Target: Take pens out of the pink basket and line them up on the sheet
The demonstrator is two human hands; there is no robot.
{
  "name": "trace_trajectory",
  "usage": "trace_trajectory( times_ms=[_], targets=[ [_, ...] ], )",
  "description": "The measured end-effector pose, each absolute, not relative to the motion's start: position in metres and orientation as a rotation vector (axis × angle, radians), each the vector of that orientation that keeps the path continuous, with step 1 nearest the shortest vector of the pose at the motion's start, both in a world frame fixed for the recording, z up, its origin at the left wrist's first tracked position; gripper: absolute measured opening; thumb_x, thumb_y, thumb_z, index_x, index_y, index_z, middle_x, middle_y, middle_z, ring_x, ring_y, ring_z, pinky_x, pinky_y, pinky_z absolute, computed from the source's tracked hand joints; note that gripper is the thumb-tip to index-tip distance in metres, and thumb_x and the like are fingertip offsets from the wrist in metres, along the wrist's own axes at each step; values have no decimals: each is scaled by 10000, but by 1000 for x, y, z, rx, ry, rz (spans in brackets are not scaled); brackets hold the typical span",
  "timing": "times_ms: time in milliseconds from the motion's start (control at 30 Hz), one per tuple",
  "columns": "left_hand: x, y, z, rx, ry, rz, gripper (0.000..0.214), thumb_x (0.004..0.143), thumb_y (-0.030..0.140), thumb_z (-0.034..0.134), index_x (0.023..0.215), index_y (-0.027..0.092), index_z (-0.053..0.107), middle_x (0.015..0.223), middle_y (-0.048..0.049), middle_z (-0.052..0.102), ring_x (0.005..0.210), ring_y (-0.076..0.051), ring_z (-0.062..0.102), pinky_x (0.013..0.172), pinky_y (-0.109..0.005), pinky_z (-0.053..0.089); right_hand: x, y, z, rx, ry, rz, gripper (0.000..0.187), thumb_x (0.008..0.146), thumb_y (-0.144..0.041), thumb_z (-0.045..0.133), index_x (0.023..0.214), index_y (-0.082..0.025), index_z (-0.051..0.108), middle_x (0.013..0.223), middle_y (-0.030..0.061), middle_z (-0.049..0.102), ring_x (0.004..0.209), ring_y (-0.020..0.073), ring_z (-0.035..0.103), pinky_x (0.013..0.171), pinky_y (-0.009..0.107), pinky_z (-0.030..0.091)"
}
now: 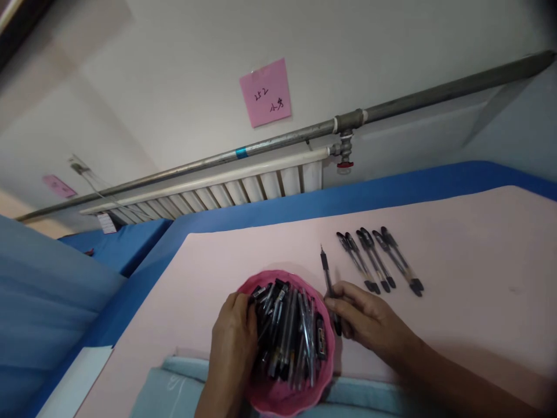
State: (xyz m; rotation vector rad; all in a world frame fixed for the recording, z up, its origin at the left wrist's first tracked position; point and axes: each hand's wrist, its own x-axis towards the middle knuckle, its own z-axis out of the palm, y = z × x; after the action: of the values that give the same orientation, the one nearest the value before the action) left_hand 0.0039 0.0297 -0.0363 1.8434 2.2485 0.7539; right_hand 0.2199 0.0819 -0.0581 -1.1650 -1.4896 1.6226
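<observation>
My right hand [363,316] pinches an uncapped black pen [327,273], its tip pointing up and away from me, just right of a pink basket [287,405]. Many clear-barrelled pens [287,331], black caps [281,284] and refill-like tubes lie jumbled in that basket. My left hand [232,342] reaches over the basket's left rim, fingers curled at the pile; whatever is between them is hidden. To the right, several capped black pens [369,255] lie slanted in small groups on the pink sheet [470,261].
A light-blue cloth [365,395] lies under the basket's near side. White paper [76,383] rests at the left edge of the blue table surface [143,255]. Behind stand a white radiator [243,188] and a metal pipe [404,100] with a red-handled valve [345,165].
</observation>
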Motion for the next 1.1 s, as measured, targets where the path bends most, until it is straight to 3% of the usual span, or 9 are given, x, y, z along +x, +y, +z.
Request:
trace_trajectory(
  times_ms=[267, 467, 567, 733, 867, 1100],
  targets=[
    [-5, 31, -38, 1596, 2186, 963, 190, 805, 237, 439, 875, 203, 612, 831, -47, 638, 783, -186, 584, 705, -306, 429, 221, 81, -53, -1148, -1516, 1638, 218, 812, -390, 500, 718, -197, 458, 525, -67, 435, 487, 79, 428, 472, 216, 335],
    [-7, 31, -34, 1202, 1991, 1042, 215, 777, 333, 472, 882, 196, 600, 669, -15, 623, 528, -153, 568, 525, -274, 440, 221, 82, -50, -1135, -1522, 1662, 243, 813, -407, 501, 701, -196, 461, 542, -64, 430, 496, 76, 421, 480, 212, 343],
    [-9, 30, -30, 1139, 1980, 1071, 244, 775, 356, 475, 912, 193, 594, 660, -11, 620, 491, -147, 555, 511, -275, 447, 221, 82, -50, -1136, -1511, 1672, 252, 812, -417, 502, 700, -195, 465, 553, -65, 428, 500, 73, 410, 484, 208, 343],
    [-20, 29, -26, 1532, 2373, 1158, 203, 758, 292, 495, 887, 208, 628, 887, -55, 634, 770, -197, 589, 726, -341, 470, 221, 82, -52, -1123, -1491, 1677, 258, 803, -422, 516, 693, -191, 477, 535, -62, 420, 499, 77, 409, 471, 206, 330],
    [-25, 31, -35, 1911, 2473, 854, 190, 717, 187, 504, 807, 215, 669, 1091, -78, 579, 1047, -259, 494, 899, -427, 404, 220, 83, -55, -1126, -1480, 1677, 269, 789, -436, 524, 688, -193, 470, 527, -65, 415, 488, 75, 409, 457, 202, 326],
    [-21, 37, -48, 2015, 2577, 236, 259, 703, 187, 533, 902, 224, 694, 1287, -125, 479, 1180, -365, 380, 865, -492, 399, 220, 82, -55, -1116, -1479, 1679, 251, 798, -419, 519, 704, -190, 479, 528, -67, 417, 489, 73, 401, 464, 203, 324]
  ],
)
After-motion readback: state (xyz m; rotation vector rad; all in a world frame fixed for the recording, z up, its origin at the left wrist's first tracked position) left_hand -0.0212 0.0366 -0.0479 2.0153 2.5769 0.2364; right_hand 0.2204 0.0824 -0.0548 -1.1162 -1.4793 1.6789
